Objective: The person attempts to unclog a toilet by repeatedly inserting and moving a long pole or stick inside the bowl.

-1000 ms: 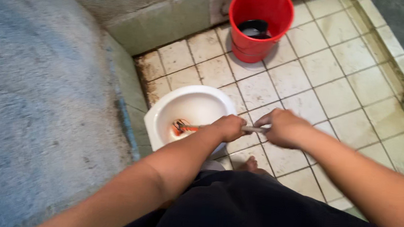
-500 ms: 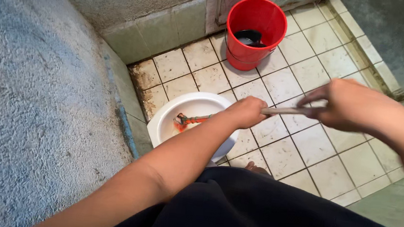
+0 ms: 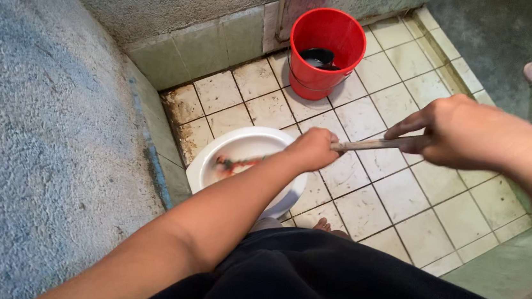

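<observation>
While both hands are on the brush handle, the grip looks decent for scrubbing: the left hand has its fingers wrapped tight around the stick low down, right over the rim of the white toilet bowl, and the right hand has its fingers curled round the upper end, well out at 3 o'clock from the bowl. The orange brush head sits inside the bowl, toward its 9 o'clock side, and it's blurred so I can't make out the bristles.

My take on doing this well: let the low hand steer and press, let the high hand just lever. Short strokes, so the head stays below the rim and nothing flicks out onto the tiled floor.

Room is tight on one side. A rough blue-grey wall and its tiled base run just beside the bowl at 9 o'clock, so the head has little swing that way. At 12 o'clock the red bucket, with a dark scoop inside, stands near the back wall, apart from the bowl. Open floor lies from 1 to 5 o'clock, ending in a raised tiled kerb. A bare foot sits close by the bowl at 5 o'clock, so watch the splash there.
</observation>
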